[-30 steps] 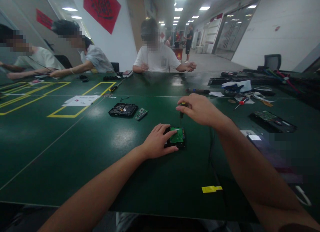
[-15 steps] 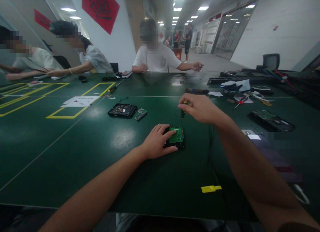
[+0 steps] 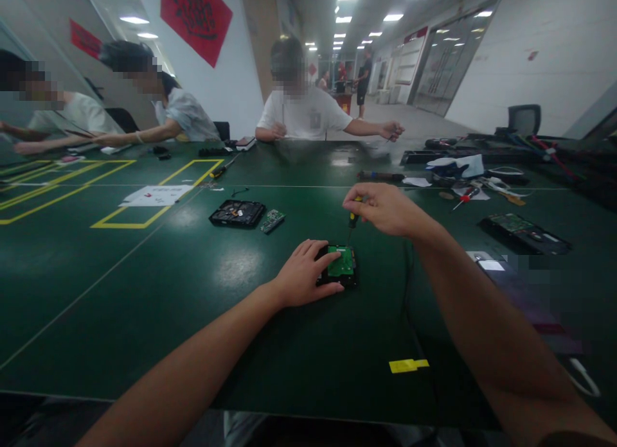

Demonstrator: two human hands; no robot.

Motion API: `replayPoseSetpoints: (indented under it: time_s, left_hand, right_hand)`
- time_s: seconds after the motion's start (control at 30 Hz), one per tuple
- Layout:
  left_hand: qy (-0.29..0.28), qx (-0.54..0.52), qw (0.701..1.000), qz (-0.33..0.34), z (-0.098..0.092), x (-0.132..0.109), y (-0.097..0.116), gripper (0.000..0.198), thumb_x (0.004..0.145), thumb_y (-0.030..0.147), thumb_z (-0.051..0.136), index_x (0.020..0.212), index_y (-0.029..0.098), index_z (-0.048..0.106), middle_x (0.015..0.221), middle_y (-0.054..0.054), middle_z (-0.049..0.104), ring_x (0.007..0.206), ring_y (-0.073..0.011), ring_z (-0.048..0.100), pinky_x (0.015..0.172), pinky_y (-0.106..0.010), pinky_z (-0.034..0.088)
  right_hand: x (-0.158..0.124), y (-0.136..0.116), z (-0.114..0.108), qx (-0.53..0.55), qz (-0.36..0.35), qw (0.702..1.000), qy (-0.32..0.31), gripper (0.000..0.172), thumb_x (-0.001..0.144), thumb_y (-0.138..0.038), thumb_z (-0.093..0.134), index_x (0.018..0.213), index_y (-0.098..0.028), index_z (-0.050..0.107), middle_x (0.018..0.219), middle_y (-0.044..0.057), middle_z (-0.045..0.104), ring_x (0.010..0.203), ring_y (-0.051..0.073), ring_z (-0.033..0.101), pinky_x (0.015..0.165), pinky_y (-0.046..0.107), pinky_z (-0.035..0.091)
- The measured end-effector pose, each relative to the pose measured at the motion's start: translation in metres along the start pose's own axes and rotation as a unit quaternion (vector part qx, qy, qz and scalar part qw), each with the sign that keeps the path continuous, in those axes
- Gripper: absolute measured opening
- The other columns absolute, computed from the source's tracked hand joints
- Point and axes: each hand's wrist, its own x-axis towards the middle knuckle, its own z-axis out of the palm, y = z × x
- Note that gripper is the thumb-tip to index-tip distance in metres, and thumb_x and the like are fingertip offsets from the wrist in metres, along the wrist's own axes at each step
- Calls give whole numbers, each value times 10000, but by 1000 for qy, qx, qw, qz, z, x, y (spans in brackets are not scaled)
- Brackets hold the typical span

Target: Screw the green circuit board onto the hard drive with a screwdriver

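Firstly, the left hand (image 3: 303, 273), fingers spread, holds a black rectangular green-boarded drive (image 3: 343, 264) inside the bench's near edge (image 3: 159, 402). The right hand (image 3: 385, 208) grips a yellow-and-black screwdriver (image 3: 353, 221), shaft downward.

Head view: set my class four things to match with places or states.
A
1. Right hand
2. Left hand
3. Flat yellow tag
4. Small, loose greenish circuit board

B
a. near the green table's front edge
b. beside a black rectangular casing
c. holding a yellow-and-black screwdriver
d. spread on a green-and-black rectangular drive

Pairs: 1c, 2d, 3a, 4b
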Motion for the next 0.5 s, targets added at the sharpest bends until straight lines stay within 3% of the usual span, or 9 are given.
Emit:
replayPoseSetpoints:
  time_s: [0.13, 0.27, 0.43, 0.5]
  left_hand:
    - [0, 5, 1000, 0, 0, 0, 0, 746, 955, 685, 653, 1558, 273, 502, 1591, -154, 436, 1456, -392, 430, 1239, -608, 340]
    - [-5, 6, 1000, -3, 0, 0, -1, 752, 956, 690, 647, 1561, 269, 501, 1592, -154, 433, 1462, -391, 425, 1237, -604, 347]
    - [2, -5, 1000, 0, 0, 1, 1, 750, 951, 682, 654, 1571, 293, 489, 1594, -140, 442, 1455, -392, 432, 1227, -614, 359]
    - [4, -7, 1000, -1, -1, 1, 1, 751, 950, 676, 659, 1570, 288, 492, 1587, -145, 448, 1450, -395, 437, 1225, -616, 359]
  right_hand:
    - [-1, 6, -2, 49, 15, 999, -1, 194, 948, -312, 639, 1108, -213, 684, 1115, 72, 772, 635, 148, 663, 669, 323, 511]
    - [-2, 6, 1, 10, 44, 999, 27, 216, 960, -376, 640, 1089, -203, 651, 973, 74, 760, 698, 192, 675, 690, 343, 505]
    - [-3, -1, 0, -72, -36, 996, 27, 54, 930, -243, 630, 969, -208, 644, 1042, 85, 728, 872, 213, 648, 796, 349, 470]
    - [-4, -3, -1, -86, -54, 994, 27, 112, 905, -189, 625, 1012, -204, 653, 1079, 88, 727, 903, 218, 643, 809, 347, 460]
